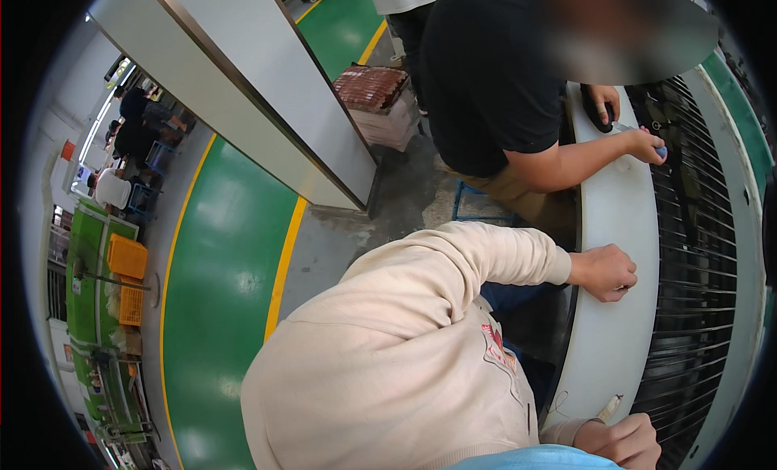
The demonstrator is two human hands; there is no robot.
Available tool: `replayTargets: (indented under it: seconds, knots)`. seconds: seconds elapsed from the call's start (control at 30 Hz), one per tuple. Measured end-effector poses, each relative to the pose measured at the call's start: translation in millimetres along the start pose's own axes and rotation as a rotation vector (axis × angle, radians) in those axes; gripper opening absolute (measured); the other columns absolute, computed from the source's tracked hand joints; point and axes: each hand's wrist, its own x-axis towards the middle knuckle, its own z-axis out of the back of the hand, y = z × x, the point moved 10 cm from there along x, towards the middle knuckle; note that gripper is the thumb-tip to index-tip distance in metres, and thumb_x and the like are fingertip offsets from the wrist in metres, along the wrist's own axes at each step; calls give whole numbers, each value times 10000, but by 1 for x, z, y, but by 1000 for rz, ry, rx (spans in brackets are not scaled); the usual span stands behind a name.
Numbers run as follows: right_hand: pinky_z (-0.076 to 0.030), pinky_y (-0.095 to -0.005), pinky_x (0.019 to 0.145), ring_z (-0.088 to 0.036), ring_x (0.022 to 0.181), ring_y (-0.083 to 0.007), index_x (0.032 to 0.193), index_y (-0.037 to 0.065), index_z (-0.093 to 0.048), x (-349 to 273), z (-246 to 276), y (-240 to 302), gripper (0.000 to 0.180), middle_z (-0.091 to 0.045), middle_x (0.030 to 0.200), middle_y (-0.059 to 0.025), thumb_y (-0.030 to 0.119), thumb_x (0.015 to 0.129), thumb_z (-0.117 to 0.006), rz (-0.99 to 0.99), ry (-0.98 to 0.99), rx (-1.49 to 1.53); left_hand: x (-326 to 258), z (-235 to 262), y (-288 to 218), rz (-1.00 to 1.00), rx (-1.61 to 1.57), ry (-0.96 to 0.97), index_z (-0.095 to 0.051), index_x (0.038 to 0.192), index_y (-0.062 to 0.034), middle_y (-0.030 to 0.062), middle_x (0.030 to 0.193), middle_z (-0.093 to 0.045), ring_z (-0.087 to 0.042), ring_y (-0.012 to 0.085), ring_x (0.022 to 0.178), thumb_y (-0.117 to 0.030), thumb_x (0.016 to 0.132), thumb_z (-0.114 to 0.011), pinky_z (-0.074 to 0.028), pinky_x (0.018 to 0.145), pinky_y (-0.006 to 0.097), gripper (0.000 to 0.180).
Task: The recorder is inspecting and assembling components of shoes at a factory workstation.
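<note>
My left hand (607,272) rests on a pale worktop (603,340), its fingers curled into a pinch. Whatever lies between those fingers, if anything, is hidden or too small to name. Lower in the picture my right hand (625,443) is also closed, fingers bent over toward the dark bars; its contents are out of sight. Just above it, a small whitish slim object (609,407) lies on the worktop. A thin dark thread or wire (558,400) curls beside the worktop's left edge. Beige sleeves cover both of my arms.
Alongside the worktop runs a rack of dark metal bars (696,300). A co-worker in black (494,81) sits close on my left, holding a dark rounded object (595,112) and a small bluish piece (661,152). A pillar (267,81) and stacked sacks (371,89) stand behind.
</note>
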Motion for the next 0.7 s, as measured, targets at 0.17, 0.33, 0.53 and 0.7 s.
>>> replayTargets:
  seconds: [0.17, 0.33, 0.53, 0.7]
  knots:
    - [-553, -369, 496, -651, 495, -251, 845, -26, -741, 6, -5, -10, 259, -716, 661, -126, 68, 990, -548, -243, 78, 26, -1, -1, 2, 9, -10, 5, -696, 750, -57, 100, 714, -628, -663, 343, 696, -133, 802, -746, -539, 615, 476, 105]
    - [-471, -350, 420, -599, 477, -194, 748, -2, -689, 8, -3, -27, 129, -700, 656, -141, -4, 862, -628, -439, 19, -112, 3, -5, 0, -2, 32, 36, -683, 750, -56, 103, 722, -622, -655, 344, 693, -126, 803, -740, -537, 620, 474, 105]
    - [-406, -319, 406, -550, 461, -162, 738, 46, -703, -1, -11, -50, 118, -669, 639, -91, 49, 853, -727, -503, 15, -175, -2, -10, 5, -3, 58, 34, -685, 756, -67, 106, 741, -641, -671, 350, 716, -146, 809, -734, -549, 646, 492, 107]
    - [-425, -341, 443, -555, 479, -189, 719, 27, -644, 1, -22, -77, 191, -635, 630, -101, 115, 875, -709, -482, 147, -16, 3, -19, 1, 19, 103, 97, -729, 807, -75, 102, 785, -689, -704, 350, 759, -188, 824, -729, -576, 689, 492, 115]
